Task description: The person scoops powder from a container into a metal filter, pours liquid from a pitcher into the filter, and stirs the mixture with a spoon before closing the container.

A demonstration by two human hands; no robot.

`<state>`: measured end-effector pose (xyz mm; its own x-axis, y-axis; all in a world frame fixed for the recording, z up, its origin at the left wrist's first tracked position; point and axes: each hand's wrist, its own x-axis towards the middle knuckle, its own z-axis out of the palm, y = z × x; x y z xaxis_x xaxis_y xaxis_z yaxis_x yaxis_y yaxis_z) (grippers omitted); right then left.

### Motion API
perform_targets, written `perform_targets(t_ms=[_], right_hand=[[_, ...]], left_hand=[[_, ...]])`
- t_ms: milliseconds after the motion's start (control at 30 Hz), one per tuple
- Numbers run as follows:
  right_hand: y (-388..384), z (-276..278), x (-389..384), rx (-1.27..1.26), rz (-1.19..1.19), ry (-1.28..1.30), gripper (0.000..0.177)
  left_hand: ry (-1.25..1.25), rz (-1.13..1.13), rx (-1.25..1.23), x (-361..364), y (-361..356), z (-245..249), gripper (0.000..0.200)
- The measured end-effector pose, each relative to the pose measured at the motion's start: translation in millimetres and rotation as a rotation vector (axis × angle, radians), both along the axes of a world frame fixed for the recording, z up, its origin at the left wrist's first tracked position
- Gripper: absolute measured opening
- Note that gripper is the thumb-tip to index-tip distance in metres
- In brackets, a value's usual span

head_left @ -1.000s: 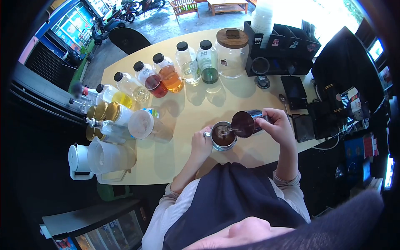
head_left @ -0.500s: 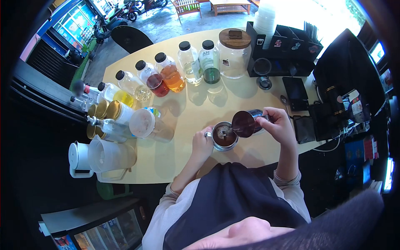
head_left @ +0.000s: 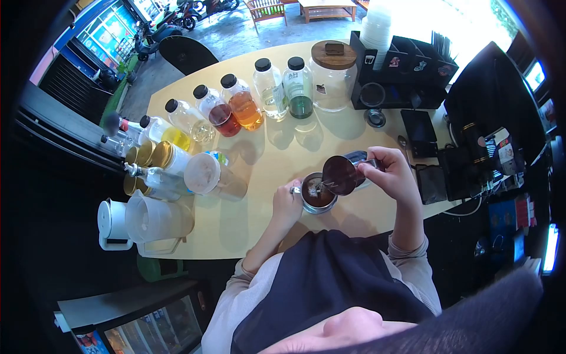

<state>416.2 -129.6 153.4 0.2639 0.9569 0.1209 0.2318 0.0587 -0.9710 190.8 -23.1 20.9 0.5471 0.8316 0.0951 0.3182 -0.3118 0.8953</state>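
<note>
My left hand (head_left: 287,205) is closed on the handle of a metal mug (head_left: 332,207), which stands upright on the table. Brown liquid with a patch of pale foam shows inside it. In my right hand (head_left: 384,170) is a metal pitcher (head_left: 340,176), gripped by its handle and tilted left, its rim over the mug's right edge. The pitcher's inside looks dark brown. Whether liquid is running between the two is hard to make out.
Bottles of coloured syrup (head_left: 244,111) curve along the table's (head_left: 259,227) far side, beside a wooden-lidded jar (head_left: 332,85). On the left stand a powder tub (head_left: 202,174) and a plastic jug (head_left: 154,218). A spoon (head_left: 402,141), black organizer (head_left: 407,65) and monitor (head_left: 489,100) are right.
The pitcher has shifted slightly left and tipped further over the mug, my right hand moving with it. My left hand and the mug have barely moved.
</note>
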Motion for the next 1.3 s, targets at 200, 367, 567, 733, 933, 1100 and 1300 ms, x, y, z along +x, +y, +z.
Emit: perform_targets(t_ms=[200, 367, 567, 733, 933, 1100, 1300], right_hand=[[2.2, 2.3, -1.2, 0.014, 0.013, -0.026, 0.022], [-0.1, 3.3, -2.0, 0.018, 0.029, -0.021, 0.023], [-7.0, 3.5, 1.0, 0.012, 0.026, -0.009, 0.022], [-14.8, 7.2, 7.8, -0.039, 0.045, -0.1, 0.02], [-18.5, 5.0, 11.3, -0.025, 0.011, -0.043, 0.021], [-18.2, 6.0, 13.4, -0.009, -0.025, -0.016, 0.022], [-13.7, 3.5, 19.7, 0.008, -0.046, -0.065, 0.023]], left_hand=[[0.006, 0.002, -0.001, 0.2, 0.5, -0.7, 0.045], [0.035, 0.011, -0.003, 0.7, 0.1, 0.0, 0.044], [0.011, 0.018, 0.005, 1.1, 0.4, -1.8, 0.044], [0.035, 0.017, 0.024, -0.1, 2.1, -8.9, 0.045], [0.028, 0.031, 0.044, -0.7, 3.7, -15.7, 0.048], [0.008, 0.031, 0.039, -0.5, 1.9, -9.9, 0.047], [0.017, 0.031, 0.028, -0.2, 1.5, -7.6, 0.047]])
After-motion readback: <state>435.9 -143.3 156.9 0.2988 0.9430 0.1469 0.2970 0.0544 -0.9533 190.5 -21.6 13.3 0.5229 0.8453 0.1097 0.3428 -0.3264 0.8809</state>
